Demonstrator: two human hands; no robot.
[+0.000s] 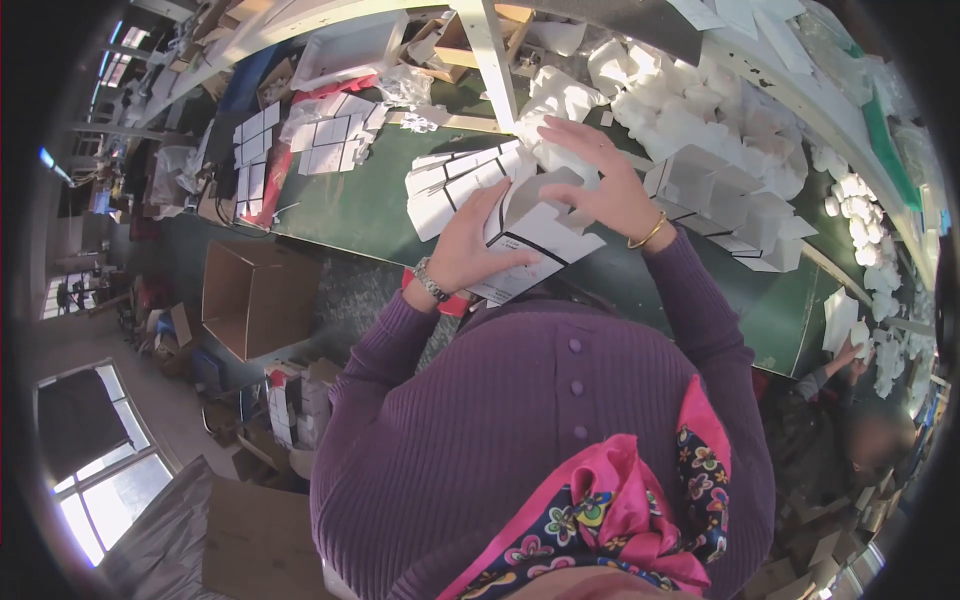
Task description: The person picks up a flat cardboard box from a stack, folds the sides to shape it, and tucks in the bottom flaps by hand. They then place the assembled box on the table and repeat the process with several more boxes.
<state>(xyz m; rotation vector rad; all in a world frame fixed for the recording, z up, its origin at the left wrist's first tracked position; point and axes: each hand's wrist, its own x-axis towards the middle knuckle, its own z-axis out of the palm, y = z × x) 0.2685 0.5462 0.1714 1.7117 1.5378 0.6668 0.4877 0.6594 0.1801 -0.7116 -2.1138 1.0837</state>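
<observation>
Holding one white carton (537, 235) between them, the two hands work at the near edge of a green table (360, 205). The left hand (468, 250) lies flat against the carton's side panel with fingers spread, pressing rather than clenched; a watch sits on that wrist. The right hand (605, 180) rests over the carton's open top, fingers curved onto the flaps, a gold bangle on the wrist. The carton is half-formed, tilted, with black lines printed on its lower face — it sits just in front of the person's chest, touching both hands.

Just beyond the left hand lies one fanned stack of flat blanks (455, 180); the sheets in it are too overlapped to count. Farther left are two more groups of flat blanks (335, 135), laid out in rows. To the right of the right hand stands a cluster of made-up cartons (730, 205), roughly five or six, leaning on each other. Behind them a heap of white moulded pieces (700, 105) runs along the table — too many to count.

One white post (490, 55) rises from the table just behind the carton. Below the table's left end stands one open brown box (255, 295). At the far right, another person's hands (850, 350) hold a white piece.
</observation>
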